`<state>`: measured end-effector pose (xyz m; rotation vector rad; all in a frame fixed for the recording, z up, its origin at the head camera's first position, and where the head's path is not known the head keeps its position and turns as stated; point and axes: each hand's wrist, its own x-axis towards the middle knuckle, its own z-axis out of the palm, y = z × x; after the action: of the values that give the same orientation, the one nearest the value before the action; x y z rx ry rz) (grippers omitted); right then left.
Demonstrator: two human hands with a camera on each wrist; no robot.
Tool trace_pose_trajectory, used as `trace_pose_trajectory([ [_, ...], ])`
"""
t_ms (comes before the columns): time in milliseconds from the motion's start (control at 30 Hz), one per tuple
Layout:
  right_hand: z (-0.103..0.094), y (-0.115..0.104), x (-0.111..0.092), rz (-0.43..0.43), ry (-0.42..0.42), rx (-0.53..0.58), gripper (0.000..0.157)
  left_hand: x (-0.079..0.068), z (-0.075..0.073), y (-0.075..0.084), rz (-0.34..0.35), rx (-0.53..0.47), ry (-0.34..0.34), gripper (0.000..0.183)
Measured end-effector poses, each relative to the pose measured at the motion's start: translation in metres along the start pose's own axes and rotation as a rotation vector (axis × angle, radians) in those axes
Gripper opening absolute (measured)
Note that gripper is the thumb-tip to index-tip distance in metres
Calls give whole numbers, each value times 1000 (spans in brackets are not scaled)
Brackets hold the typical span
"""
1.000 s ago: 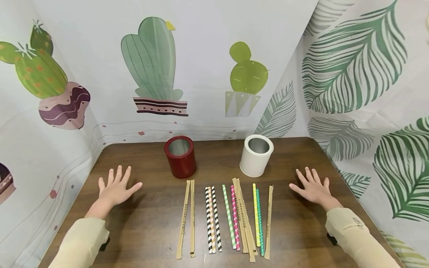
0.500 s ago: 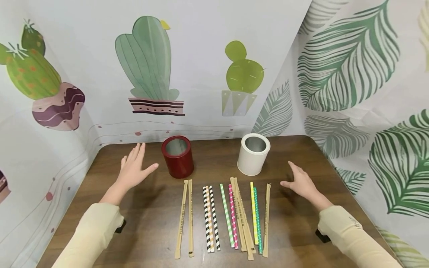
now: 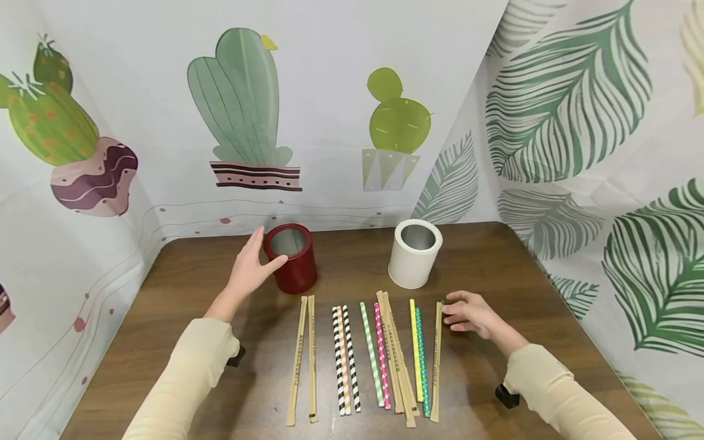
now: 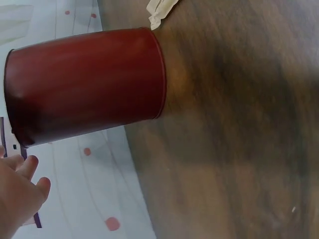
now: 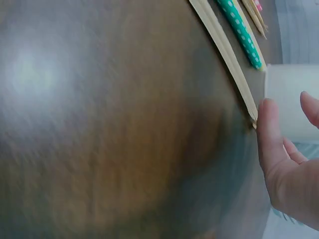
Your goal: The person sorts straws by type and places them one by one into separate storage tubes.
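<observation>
My left hand [image 3: 246, 273] is spread beside the red can [image 3: 297, 275], its thumb overlapping the near side in the head view. In the left wrist view the fingertips [image 4: 31, 168] are close to the rim end of that can [image 4: 84, 84], with a gap between. My right hand [image 3: 472, 315], fingers bent loosely, hovers by the top end of the rightmost paper-wrapped straw [image 3: 437, 366]. From the right wrist, the fingers [image 5: 269, 129] appear right at that straw's tip, holding nothing, with the white can [image 5: 289, 82] behind them.
Left of the middle lie two wrapped straws [image 3: 297, 360], then striped black and orange straws [image 3: 344, 360]. Green-striped [image 3: 371, 354], pink dotted, wrapped, yellow [image 3: 416, 348] and green dotted straws lie right of these. A printed cloth [image 3: 330, 122] hangs behind the table [image 3: 264, 379].
My left hand has moved right, up to the red can. My right hand has moved left and toward me, to the rightmost wrapped straw, its spread fingers now bent.
</observation>
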<state>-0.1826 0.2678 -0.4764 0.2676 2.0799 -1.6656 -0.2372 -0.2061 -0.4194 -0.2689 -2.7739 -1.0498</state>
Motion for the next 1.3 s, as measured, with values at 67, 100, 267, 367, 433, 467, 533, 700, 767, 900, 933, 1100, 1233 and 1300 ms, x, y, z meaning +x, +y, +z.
trace_pose_trajectory([
  [67,6,3,-1,17,-3,3,53,0,3,-2,-13,-16,2,91],
  [100,8,4,-1,19,-6,-3,51,0,4,-3,-18,-23,7,91],
  [267,19,9,-1,30,25,-31,46,0,9,-7,-63,-54,7,91],
  [367,24,11,-1,24,59,-61,44,1,11,-8,-87,-60,0,91],
  [433,27,12,0,18,86,-80,41,1,11,-9,-100,-57,-7,91],
  [467,29,13,1,15,103,-88,40,1,11,-9,-106,-54,-9,91],
  [533,32,13,2,0,128,-121,37,1,11,-8,-119,-55,-12,91],
  [700,41,13,6,-30,212,-224,30,1,10,-8,-141,-64,-13,91],
  [767,43,14,8,-41,239,-271,29,1,10,-8,-148,-66,-8,91],
  [900,47,15,11,-73,260,-366,30,1,10,-8,-155,-70,5,90],
  [933,48,14,11,-80,263,-386,30,1,10,-7,-155,-71,8,90],
  [1100,53,11,10,-96,291,-461,23,1,10,-7,-156,-70,22,89],
  [1233,54,10,11,-86,309,-471,17,1,10,-7,-157,-66,23,89],
  [1300,53,10,12,-76,313,-460,15,1,11,-7,-161,-70,21,89],
])
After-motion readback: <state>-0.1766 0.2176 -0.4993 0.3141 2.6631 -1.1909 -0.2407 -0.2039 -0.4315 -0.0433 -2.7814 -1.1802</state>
